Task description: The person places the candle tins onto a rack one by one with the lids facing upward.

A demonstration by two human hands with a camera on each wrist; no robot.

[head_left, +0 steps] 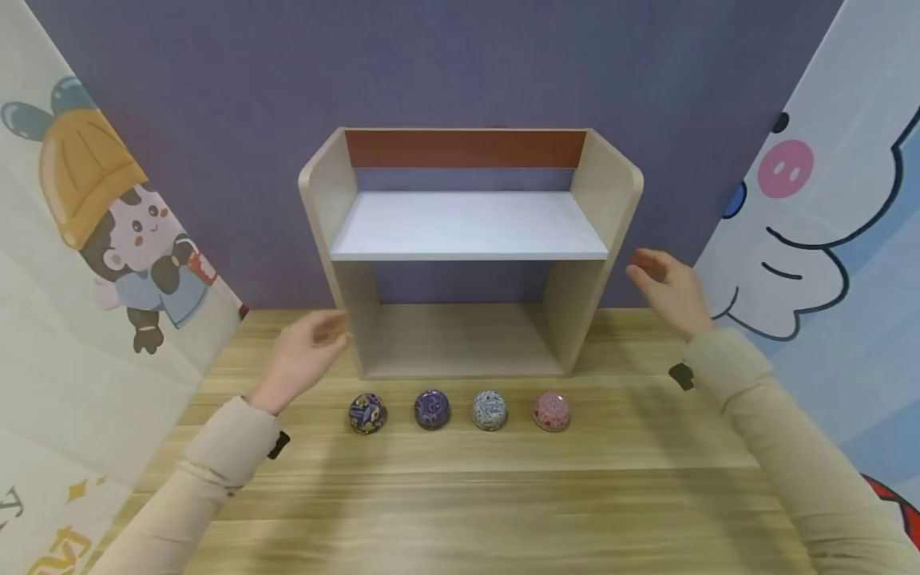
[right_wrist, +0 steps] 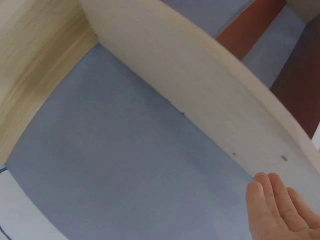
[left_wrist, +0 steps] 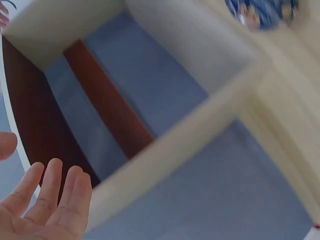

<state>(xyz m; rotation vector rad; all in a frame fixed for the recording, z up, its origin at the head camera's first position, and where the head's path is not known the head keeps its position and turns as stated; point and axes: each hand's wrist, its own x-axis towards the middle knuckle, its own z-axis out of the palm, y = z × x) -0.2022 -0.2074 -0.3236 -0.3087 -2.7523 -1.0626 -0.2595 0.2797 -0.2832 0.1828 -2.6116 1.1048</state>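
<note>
A small two-tier wooden shelf (head_left: 467,339) with a white middle board (head_left: 470,226) stands upright on the table. My left hand (head_left: 300,355) is beside its left side panel, fingers loosely bent and holding nothing; whether the fingertips touch the panel I cannot tell. Off the shelf's right side, my right hand (head_left: 670,291) is raised, its fingers extended and without anything in them. Four-like small round tins lie in a row before the shelf: a dark blue patterned tin (head_left: 367,414), a purple tin (head_left: 432,410), a pale blue-white tin (head_left: 489,410) and a pink tin (head_left: 551,411).
The wood-grain table (head_left: 474,511) runs back to a blue-grey wall (head_left: 467,64). Cartoon-printed panels flank it, the left panel (head_left: 43,319) and the right panel (head_left: 862,319). A reddish-brown strip (head_left: 467,149) crosses the shelf's upper back.
</note>
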